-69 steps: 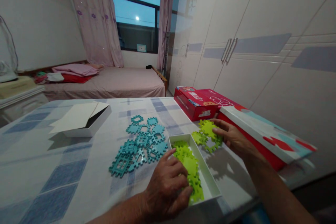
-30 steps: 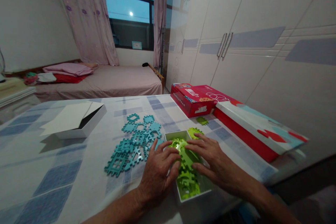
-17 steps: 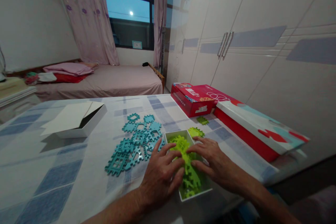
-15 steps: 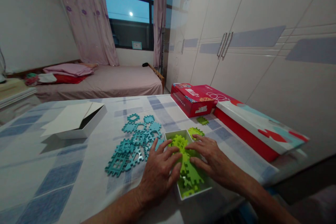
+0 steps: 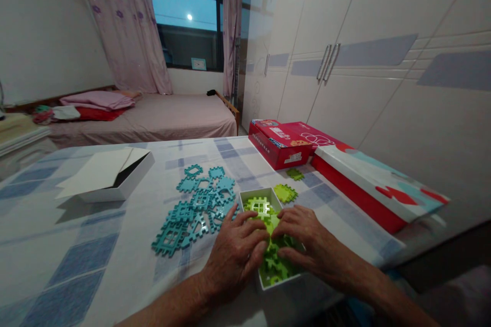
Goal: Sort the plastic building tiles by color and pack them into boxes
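Seen from the head camera, I have both hands down in a narrow white tray (image 5: 245,195) that sits near the front edge of the table (image 5: 76,245). The left hand (image 5: 235,254) lies flat over the tray's left wall, fingers spread and resting on the lime-green puzzle pieces (image 5: 274,260) piled inside. The right hand (image 5: 303,237) mirrors it from the right side, fingers loosely splayed and pressing on the same pile; neither hand grips a piece, both just bear down on the heap.

Compared with a couple of seconds ago, the right hand has left the loose green pieces beside the tray and come in to meet the left, and most of those pieces now lie in the tray. Over the last half second the hands have slid slightly towards me, uncovering a square green piece (image 5: 259,206) at the tray's far end. My reading is that the green set is being flattened so it sits level inside the tray walls.

Two stray green pieces (image 5: 285,193) remain on the cloth just beyond the tray's right corner. A scatter of teal pieces (image 5: 199,199) lies to the left, touching nothing I hold. Farther off are a white box (image 5: 115,184) with its lid askew and red boxes (image 5: 284,145).
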A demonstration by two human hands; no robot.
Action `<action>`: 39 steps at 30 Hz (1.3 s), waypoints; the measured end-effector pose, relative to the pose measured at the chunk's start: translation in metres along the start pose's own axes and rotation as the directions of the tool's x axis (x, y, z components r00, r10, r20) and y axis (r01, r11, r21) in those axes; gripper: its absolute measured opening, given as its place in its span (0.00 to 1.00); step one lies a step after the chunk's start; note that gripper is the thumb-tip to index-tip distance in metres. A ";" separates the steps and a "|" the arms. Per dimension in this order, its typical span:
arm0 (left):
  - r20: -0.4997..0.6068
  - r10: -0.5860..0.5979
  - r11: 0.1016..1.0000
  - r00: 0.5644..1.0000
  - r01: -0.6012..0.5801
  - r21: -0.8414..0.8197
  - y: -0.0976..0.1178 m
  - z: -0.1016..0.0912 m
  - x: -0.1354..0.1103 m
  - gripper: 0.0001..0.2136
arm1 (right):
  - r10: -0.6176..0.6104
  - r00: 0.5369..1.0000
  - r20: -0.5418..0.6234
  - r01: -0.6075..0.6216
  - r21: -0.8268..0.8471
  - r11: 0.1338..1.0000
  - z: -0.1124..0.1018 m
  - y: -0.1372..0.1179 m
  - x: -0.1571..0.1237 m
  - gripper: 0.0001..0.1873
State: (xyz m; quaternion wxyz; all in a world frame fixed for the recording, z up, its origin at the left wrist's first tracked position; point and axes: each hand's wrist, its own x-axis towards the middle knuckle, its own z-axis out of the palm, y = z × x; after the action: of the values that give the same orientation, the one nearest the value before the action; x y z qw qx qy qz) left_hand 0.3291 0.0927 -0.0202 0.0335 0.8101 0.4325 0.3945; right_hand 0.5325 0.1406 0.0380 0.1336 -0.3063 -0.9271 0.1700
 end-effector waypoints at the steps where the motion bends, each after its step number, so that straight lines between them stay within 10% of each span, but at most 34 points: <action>1: -0.005 0.003 1.000 1.000 -0.003 0.000 -0.001 0.001 -0.001 0.10 | -0.001 1.000 -0.022 0.002 0.018 1.000 -0.001 0.005 0.002 0.08; 6: -0.147 -0.083 0.996 0.986 0.079 -0.034 -0.009 0.003 -0.004 0.12 | 0.249 0.936 -0.250 -0.253 0.014 0.967 -0.008 0.055 0.022 0.13; 16: -0.224 -0.319 0.934 0.921 0.265 -0.240 -0.018 0.007 -0.003 0.13 | 0.499 0.836 -0.229 -0.548 -0.299 0.781 0.027 0.090 0.052 0.31; 32: -0.218 -0.355 0.921 0.909 0.300 -0.250 -0.014 0.006 -0.002 0.14 | 0.425 0.830 -0.361 -0.480 -0.076 0.874 0.001 0.081 0.042 0.27; 39: -0.259 -0.373 0.916 0.891 0.308 -0.258 -0.016 0.007 -0.001 0.14 | 0.165 0.965 -0.202 -0.154 0.069 0.986 -0.011 0.016 0.033 0.27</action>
State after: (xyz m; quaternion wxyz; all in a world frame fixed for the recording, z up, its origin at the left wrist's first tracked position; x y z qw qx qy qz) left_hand 0.3224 0.1041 -0.0317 0.1211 0.6429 0.5243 0.5451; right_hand 0.5195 0.1756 0.0461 0.2232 -0.3925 -0.8756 0.1718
